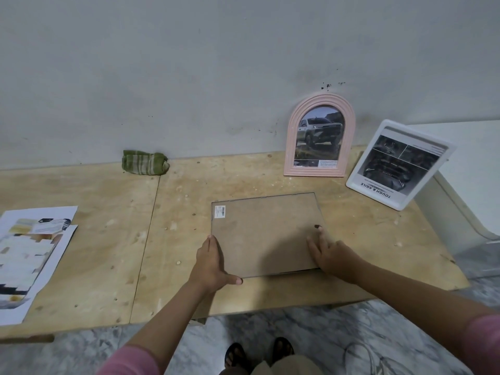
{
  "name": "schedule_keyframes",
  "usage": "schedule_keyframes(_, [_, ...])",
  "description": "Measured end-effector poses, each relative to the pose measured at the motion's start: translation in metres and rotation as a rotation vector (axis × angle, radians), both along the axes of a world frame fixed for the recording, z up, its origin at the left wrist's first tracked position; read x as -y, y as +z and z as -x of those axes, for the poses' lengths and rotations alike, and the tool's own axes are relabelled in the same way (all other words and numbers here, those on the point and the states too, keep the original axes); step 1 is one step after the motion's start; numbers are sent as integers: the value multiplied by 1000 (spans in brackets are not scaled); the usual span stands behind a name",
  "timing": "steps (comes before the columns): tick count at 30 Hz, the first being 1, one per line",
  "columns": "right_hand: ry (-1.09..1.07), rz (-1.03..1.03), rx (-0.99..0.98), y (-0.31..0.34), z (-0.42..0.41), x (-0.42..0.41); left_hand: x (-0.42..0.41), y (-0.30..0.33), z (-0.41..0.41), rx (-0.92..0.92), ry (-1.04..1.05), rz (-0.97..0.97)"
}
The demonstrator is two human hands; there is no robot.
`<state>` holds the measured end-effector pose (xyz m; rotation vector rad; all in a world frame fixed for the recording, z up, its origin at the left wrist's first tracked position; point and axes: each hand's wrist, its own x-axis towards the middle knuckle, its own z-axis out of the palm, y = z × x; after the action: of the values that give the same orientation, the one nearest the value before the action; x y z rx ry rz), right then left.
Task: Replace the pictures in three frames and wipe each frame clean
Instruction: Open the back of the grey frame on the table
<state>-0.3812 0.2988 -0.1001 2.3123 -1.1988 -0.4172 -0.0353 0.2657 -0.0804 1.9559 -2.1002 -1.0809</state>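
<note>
At the far left of the plywood table (89,266) we see a loose stack of printed pictures (29,255), and further back, close to the wall, a folded green cloth (144,162). Moving toward the middle, our left hand (212,262) lies flat along the left edge of the face-down frame (266,234), fingers straight and thumb stretched along the near edge, so it steadies the frame without closing round it. The frame rests flat on the table with its brown backing board up and a small barcode sticker (219,211) in the far left corner. Our right hand (328,255) presses on the near right corner with fingers spread and relaxed, one fingertip reaching toward a small dark tab (317,226) by the right edge. We judge the frame to be light and stiff, the backing thin and a little flexible, and whatever glazing lies beneath likely fragile, so it is best held by two opposite edges, lifted level, and the tabs eased rather than forced. To the right, a pink arched frame (319,136) with a truck picture stands against the wall, and a white frame (400,165) leans beside it, slightly apart; both already hold car prints.
</note>
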Motion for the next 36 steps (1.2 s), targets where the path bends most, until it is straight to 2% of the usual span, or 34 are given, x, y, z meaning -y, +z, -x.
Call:
schedule_keyframes(2, [-68, -31, 103, 1, 0, -4, 0, 1, 0, 3, 4, -4])
schedule_keyframes(4, [-186, -36, 291, 4, -5, -8, 0, 1, 0, 9, 2, 1])
schedule_keyframes(7, [-528, -98, 595, 3, -19, -14, 0, 3, 1, 6, -1, 0])
schedule_keyframes(10, [-807, -156, 807, 15, -42, -15, 0, 4, 2, 5, -1, 9])
schedule_keyframes(14, [-1349, -279, 1145, 32, -66, 0, 0, 2, 1, 13, -3, 14])
schedule_keyframes(16, [-1547, -300, 1343, 39, -68, 11, -1, 1, 0, 17, -2, 12])
schedule_keyframes(19, [-1769, -236, 1863, 46, -61, 22, 0, 0, -2, 23, -16, 24])
schedule_keyframes(23, [-1878, -173, 2174, 48, -47, 20, 0, 1, -1, 13, -21, 45])
schedule_keyframes(27, [-1902, -144, 2236, 47, -45, 15, 0, 2, 1, 6, -14, 64])
schedule_keyframes(36, [-1847, -261, 2149, 59, -45, 16, 2, 3, 2, 18, -4, 73])
